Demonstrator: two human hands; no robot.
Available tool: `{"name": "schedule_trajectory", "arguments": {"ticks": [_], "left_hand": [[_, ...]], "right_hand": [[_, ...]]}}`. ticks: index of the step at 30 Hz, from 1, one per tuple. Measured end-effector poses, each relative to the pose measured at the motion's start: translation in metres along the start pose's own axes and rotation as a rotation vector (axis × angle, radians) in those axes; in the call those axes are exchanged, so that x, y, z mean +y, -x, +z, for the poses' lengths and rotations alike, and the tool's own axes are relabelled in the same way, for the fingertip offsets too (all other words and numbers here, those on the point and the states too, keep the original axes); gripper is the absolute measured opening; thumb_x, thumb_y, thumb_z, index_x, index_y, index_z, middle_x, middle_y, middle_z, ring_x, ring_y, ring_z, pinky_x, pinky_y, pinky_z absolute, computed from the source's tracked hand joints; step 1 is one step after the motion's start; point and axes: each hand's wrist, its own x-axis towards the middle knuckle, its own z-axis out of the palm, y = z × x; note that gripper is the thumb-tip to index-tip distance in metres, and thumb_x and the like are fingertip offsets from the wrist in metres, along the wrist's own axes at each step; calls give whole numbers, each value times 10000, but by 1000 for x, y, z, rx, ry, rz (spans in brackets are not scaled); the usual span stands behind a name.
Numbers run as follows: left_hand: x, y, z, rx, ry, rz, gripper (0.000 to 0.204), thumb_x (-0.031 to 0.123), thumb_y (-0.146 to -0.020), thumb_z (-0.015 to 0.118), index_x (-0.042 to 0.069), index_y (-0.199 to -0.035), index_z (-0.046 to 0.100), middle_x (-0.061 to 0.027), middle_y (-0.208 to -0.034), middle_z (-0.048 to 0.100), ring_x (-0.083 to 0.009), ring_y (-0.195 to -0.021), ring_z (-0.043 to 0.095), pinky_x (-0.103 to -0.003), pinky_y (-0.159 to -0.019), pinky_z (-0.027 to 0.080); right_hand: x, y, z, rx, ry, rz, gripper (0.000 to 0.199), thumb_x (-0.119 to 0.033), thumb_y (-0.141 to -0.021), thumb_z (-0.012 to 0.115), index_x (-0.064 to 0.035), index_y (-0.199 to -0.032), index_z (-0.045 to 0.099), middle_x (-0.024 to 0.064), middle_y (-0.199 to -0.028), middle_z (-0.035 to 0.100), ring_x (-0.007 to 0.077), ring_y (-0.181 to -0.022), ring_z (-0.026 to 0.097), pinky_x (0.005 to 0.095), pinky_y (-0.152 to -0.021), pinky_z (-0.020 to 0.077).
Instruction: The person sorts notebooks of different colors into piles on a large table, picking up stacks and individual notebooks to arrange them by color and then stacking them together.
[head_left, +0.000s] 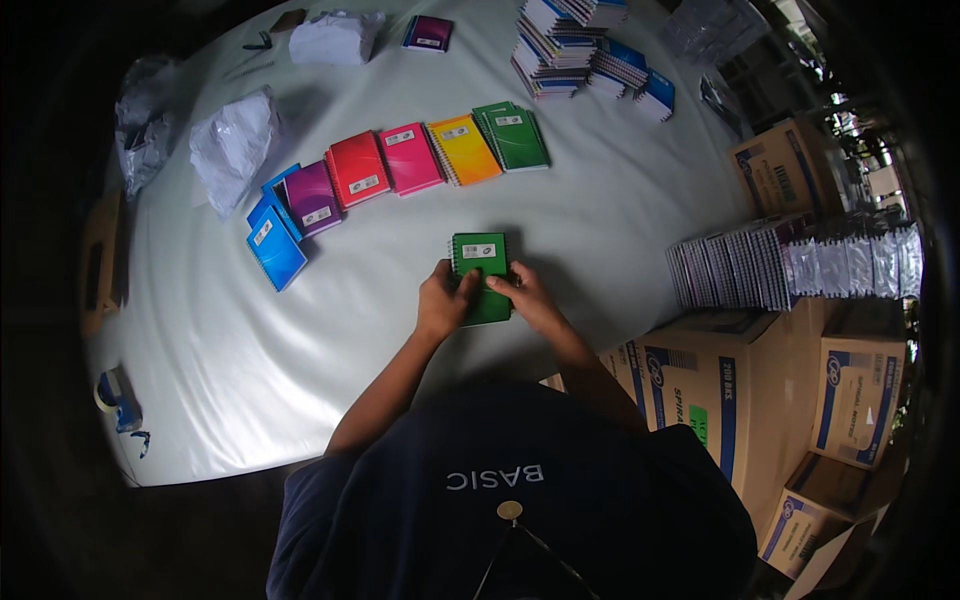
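Observation:
My left hand and my right hand grip a green spiral notebook from its two sides, thumbs on the cover. A white label sits near its top, and the wire binding runs down the left edge. Whether it is one notebook or several together, I cannot tell. Beyond my hands, notebooks lie in a curved row on the table: blue, purple, red, pink, yellow and green. At the blue and green ends, copies overlap.
Notebook stacks stand at the far right of the pale-covered table. Crumpled white wrapping and a dark purple notebook lie farther back. A tape dispenser sits at the left edge. Cartons and upright notebooks crowd the right side.

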Motion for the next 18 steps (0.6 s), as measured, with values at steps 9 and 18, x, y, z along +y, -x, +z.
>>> {"name": "schedule_trajectory", "arguments": {"ticks": [9, 18], "left_hand": [[23, -26, -5, 430, -529, 311, 494, 277, -791, 684, 80, -1200, 490, -134, -1066, 546, -290, -942, 592, -399, -761, 506], [73, -70, -10, 290, -210, 400, 372, 213, -812, 671, 61, -1136, 571, -126, -1079, 586, -244, -872, 625, -357, -747, 505]], "right_hand": [[-21, -44, -28, 393, 870, -501, 292, -136, -805, 644, -48, -1078, 587, 133, -940, 632, 298, -899, 580, 383, -808, 463], [-58, -178, -85, 447, 1273, -896, 259, -62, -840, 558, -59, -1083, 646, 117, -1139, 627, 274, -1093, 572, 361, -921, 449]]}}
